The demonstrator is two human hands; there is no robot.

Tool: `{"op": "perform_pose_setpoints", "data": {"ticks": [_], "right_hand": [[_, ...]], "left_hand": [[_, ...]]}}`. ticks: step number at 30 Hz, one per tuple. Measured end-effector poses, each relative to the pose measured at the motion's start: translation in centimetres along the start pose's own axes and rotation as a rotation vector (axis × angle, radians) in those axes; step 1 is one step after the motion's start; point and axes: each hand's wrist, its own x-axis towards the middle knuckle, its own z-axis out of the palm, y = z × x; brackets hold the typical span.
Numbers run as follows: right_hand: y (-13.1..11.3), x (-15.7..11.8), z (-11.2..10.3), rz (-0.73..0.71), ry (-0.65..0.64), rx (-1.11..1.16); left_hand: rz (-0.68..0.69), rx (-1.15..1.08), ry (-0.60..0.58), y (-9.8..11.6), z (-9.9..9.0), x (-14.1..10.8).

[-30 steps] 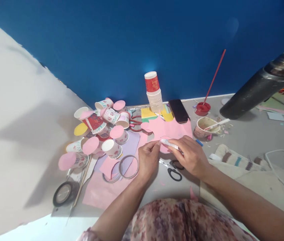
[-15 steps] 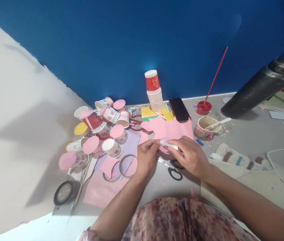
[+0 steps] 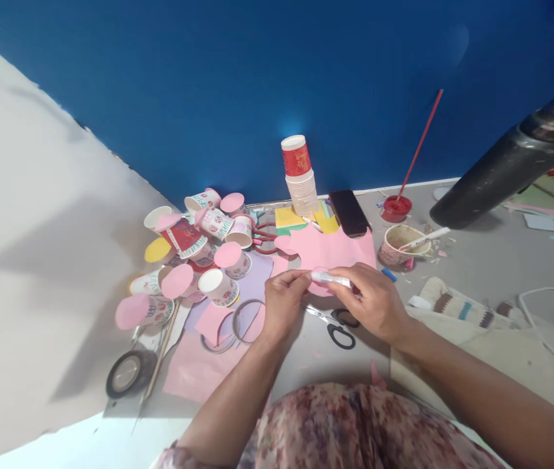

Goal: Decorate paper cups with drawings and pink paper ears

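The person wears a loose garment (image 3: 335, 426) in a blotchy, flower-like print, patches of wine red, dusty purple and brown blurring together over a pale pinkish-cream ground, with soft folds running down the front. A sleeve (image 3: 175, 458) in what looks like the same cloth ends near the left elbow (only a scrap of it shows at the bottom edge). The left forearm (image 3: 240, 387) and right forearm (image 3: 472, 384) are bare, each narrowing towards the wrist, and the left hand (image 3: 284, 296) and right hand (image 3: 377, 303) are ungloved.
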Motion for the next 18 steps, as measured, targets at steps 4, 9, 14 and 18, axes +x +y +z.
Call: {"op": "perform_pose_setpoints", "data": {"ticks": [4, 9, 14, 18], "right_hand": [[-0.2, 0.4, -0.4, 0.473, 0.030, 0.277], [0.8, 1.6, -1.0, 0.914, 0.124, 0.843], [1.5, 2.6, -1.3, 0.969, 0.184, 1.011], [1.5, 2.7, -1.3, 1.019, 0.203, 1.097]], "left_hand": [[-0.029, -0.043, -0.006, 0.2, 0.0, -0.1], [-0.080, -0.153, -0.009, 0.0, 0.1, 0.2], [-0.136, -0.218, -0.038, -0.4, 0.1, 0.5], [-0.141, -0.206, -0.059, -0.7, 0.0, 0.6]]}}
